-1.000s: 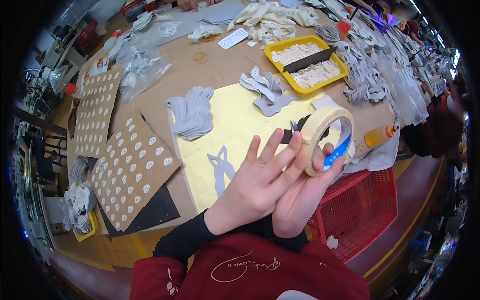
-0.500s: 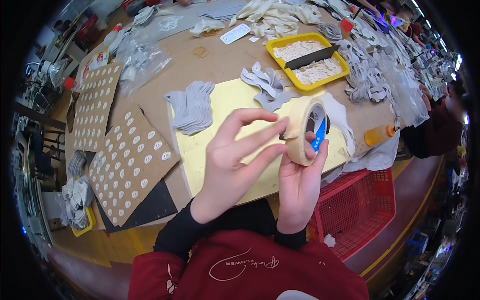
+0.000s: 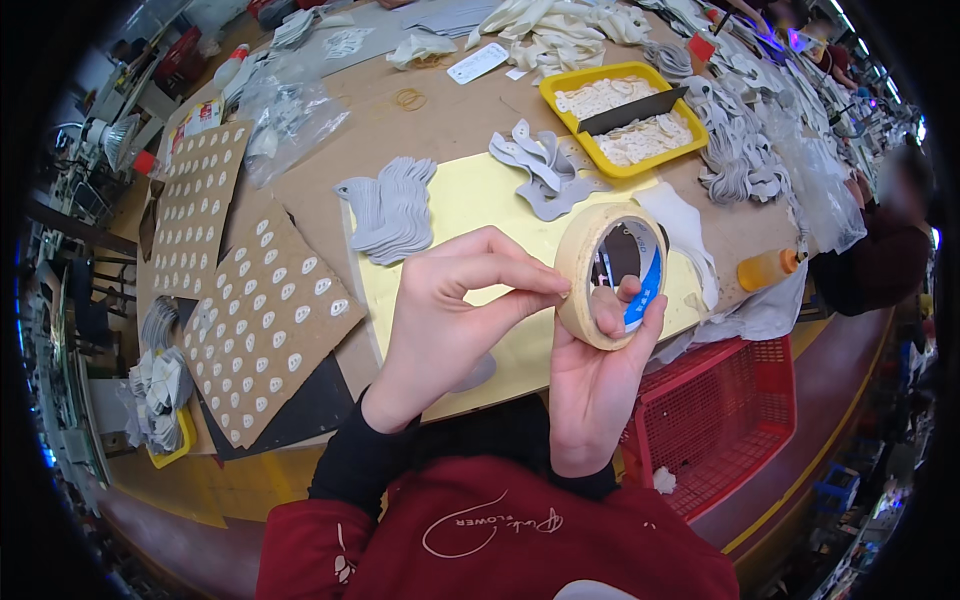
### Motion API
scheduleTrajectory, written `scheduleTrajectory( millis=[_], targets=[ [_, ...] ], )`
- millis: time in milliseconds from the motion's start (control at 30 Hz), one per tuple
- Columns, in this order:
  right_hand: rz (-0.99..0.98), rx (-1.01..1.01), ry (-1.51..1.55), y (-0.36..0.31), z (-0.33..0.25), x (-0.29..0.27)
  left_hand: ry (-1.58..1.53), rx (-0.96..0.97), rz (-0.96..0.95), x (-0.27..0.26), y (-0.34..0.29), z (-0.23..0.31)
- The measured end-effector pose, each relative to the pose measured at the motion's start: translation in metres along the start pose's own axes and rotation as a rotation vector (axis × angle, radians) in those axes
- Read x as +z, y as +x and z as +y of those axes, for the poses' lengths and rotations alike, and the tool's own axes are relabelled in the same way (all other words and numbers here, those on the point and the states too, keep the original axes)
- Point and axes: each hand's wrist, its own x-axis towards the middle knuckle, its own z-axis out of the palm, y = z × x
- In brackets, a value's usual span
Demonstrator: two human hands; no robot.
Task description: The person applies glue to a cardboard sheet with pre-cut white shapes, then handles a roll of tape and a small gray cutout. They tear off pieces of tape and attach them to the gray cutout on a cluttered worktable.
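Observation:
A roll of cream masking tape [image 3: 578, 262] with a blue-and-white core is held up over the table by my right hand [image 3: 600, 385], its fingers hooked through the core and the thumb along the outside. My left hand [image 3: 440, 310] pinches at the left rim of the roll, thumb and forefinger pressed together on what looks like the tape's end. Beneath both hands lies a yellow sheet [image 3: 480, 215]. On it rest a fanned stack of grey cut pieces [image 3: 390, 210] and several loose grey pieces [image 3: 540, 170]. Part of another grey piece [image 3: 474, 374] shows beside my left wrist.
Two brown boards [image 3: 270, 320] with rows of small white pieces lie at left. A yellow tray [image 3: 610, 168] of white pieces stands beyond the sheet. At right are an amber bottle [image 3: 765, 270] and, below the table edge, a red crate [image 3: 715, 430]. A person [image 3: 880, 235] is at far right.
My left fingers have closed from spread apart to a pinch at the roll's edge. The tape roll has turned, so its core faces me more. A grey piece now shows by my left wrist.

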Motion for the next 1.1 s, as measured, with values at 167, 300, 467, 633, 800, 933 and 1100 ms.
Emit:
scheduleTrajectory(
  millis=[167,300,467,633,800,933,1100],
  targets=[
    [-0.03,-0.01,0.001,-0.003,0.0,0.003,-0.073,-0.026,0.135,0.014,-0.004,0.004],
    [0.024,-0.015,-0.022,-0.005,0.001,0.004,-0.06,0.012,0.17,0.018,-0.008,0.002],
    [-0.12,0.09,0.013,-0.008,0.003,0.004,0.199,0.324,0.199,0.011,-0.004,0.004],
    [-0.04,0.199,-0.245,-0.016,-0.004,-0.008,0.389,0.413,0.198,0.001,0.005,0.012],
    [-0.115,-0.296,-1.072,0.003,-0.024,-0.041,0.425,0.511,0.038,0.021,0.024,-0.007],
    [-0.285,-0.61,-1.72,0.007,-0.06,-0.051,0.389,0.522,-0.068,0.044,0.028,-0.018],
    [-0.52,-0.8,-1.821,0.013,-0.092,-0.037,0.223,0.34,-0.171,0.065,0.017,-0.013]
  ],
)
